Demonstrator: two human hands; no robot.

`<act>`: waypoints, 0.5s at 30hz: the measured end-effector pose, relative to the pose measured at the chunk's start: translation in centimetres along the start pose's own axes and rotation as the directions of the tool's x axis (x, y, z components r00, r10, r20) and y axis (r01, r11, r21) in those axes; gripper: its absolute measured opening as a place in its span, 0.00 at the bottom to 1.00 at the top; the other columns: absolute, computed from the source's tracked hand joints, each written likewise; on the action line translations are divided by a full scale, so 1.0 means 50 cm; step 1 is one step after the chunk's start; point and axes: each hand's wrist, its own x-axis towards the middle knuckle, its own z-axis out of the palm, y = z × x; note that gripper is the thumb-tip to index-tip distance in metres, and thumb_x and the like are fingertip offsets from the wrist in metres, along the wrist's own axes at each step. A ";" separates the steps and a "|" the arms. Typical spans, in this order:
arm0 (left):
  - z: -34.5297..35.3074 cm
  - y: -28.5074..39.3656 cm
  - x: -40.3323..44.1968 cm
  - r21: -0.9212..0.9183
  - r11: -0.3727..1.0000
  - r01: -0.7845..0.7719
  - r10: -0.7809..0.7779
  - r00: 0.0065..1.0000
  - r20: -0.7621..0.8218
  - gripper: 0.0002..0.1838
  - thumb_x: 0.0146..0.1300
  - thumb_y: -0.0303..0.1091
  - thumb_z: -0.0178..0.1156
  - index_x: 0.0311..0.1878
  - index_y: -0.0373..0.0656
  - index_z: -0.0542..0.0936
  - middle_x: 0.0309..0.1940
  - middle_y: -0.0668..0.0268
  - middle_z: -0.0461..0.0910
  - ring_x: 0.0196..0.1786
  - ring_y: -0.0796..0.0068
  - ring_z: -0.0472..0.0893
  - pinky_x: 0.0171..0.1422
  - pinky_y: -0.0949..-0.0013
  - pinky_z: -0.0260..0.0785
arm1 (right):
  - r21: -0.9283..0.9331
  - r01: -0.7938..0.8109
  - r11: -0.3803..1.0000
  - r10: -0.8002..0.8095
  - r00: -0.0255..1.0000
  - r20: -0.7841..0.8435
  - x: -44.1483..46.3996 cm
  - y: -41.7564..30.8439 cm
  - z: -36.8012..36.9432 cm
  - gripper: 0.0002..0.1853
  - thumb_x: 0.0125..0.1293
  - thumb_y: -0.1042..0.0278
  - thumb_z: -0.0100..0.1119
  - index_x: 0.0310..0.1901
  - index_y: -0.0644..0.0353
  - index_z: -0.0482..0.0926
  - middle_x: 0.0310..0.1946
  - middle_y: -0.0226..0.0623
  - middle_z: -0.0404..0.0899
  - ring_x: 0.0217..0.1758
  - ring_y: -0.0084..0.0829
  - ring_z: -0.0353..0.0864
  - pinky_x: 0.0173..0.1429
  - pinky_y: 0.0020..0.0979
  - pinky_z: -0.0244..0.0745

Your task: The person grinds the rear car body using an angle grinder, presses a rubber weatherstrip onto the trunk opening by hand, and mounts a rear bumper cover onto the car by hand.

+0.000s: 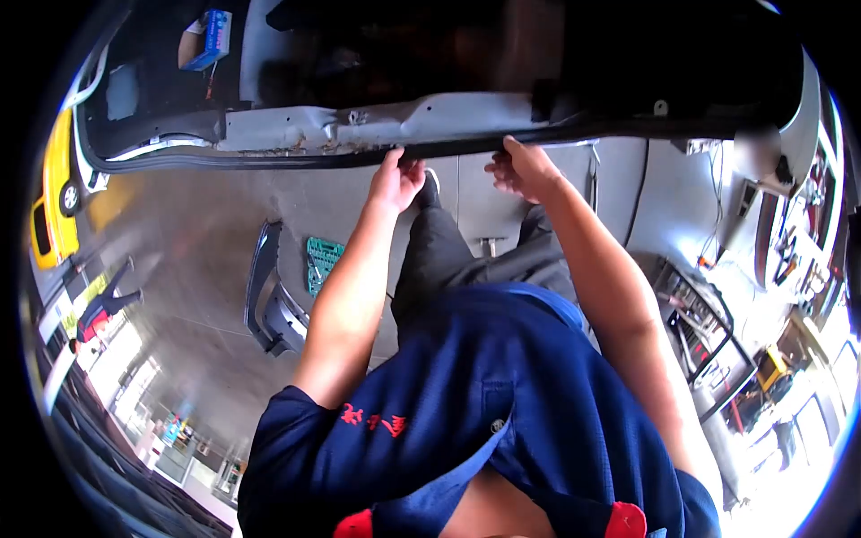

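A black rubber weatherstrip (453,150) runs along the lower edge of a car's open trunk, across the whole upper part of the head view. My left hand (395,182) is closed at this strip, thumb over its top and fingers curled below. A short way to the right, my right hand (527,170) also grips the strip, its thumb pressed on the edge and the other fingers bent underneath. Just behind the strip lies a bare grey metal sill (377,124) with holes and brownish residue. Parts of the fingers are hidden by the strip.
A blue box (216,38) sits inside the trunk at the left. On the floor lie a dark car body panel (260,287) and a green tool case (323,263). To the right stands a black metal frame (704,323). Far left are a yellow car (58,193) and another person (94,314).
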 end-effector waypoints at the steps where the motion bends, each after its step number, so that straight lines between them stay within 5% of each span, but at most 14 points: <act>1: 0.003 0.009 -0.007 0.014 0.999 0.040 -0.040 0.999 0.016 0.15 0.68 0.41 0.67 0.45 0.38 0.79 0.36 0.61 0.84 0.41 0.65 0.84 0.48 0.62 0.81 | 0.022 -0.004 1.000 0.005 0.999 -0.034 -0.013 0.002 0.027 0.22 0.79 0.50 0.43 0.42 0.63 0.74 0.29 0.41 0.83 0.24 0.27 0.79 0.28 0.32 0.84; 4: 0.002 0.032 -0.026 0.068 0.995 0.078 -0.086 0.987 0.132 0.11 0.70 0.37 0.66 0.44 0.39 0.80 0.37 0.60 0.84 0.43 0.67 0.84 0.51 0.61 0.81 | 0.143 0.119 0.982 -0.091 0.977 -0.191 0.013 0.028 0.075 0.22 0.80 0.50 0.41 0.45 0.64 0.74 0.30 0.42 0.83 0.24 0.27 0.79 0.30 0.33 0.84; 8: 0.008 0.030 -0.058 0.112 0.991 0.080 -0.090 0.992 0.089 0.12 0.73 0.39 0.64 0.45 0.40 0.79 0.38 0.58 0.84 0.45 0.64 0.85 0.58 0.58 0.81 | 0.197 0.061 0.978 -0.030 0.987 -0.161 0.017 0.031 0.066 0.21 0.81 0.51 0.40 0.48 0.63 0.73 0.30 0.41 0.82 0.24 0.28 0.79 0.29 0.33 0.85; 15: 0.056 0.027 -0.087 0.154 0.988 -0.014 0.008 0.999 0.043 0.13 0.73 0.38 0.64 0.47 0.38 0.76 0.41 0.55 0.83 0.49 0.61 0.85 0.62 0.56 0.82 | 0.195 0.133 0.972 -0.056 0.933 -0.356 0.032 0.017 0.107 0.21 0.81 0.54 0.39 0.50 0.68 0.71 0.30 0.43 0.80 0.25 0.30 0.79 0.28 0.35 0.86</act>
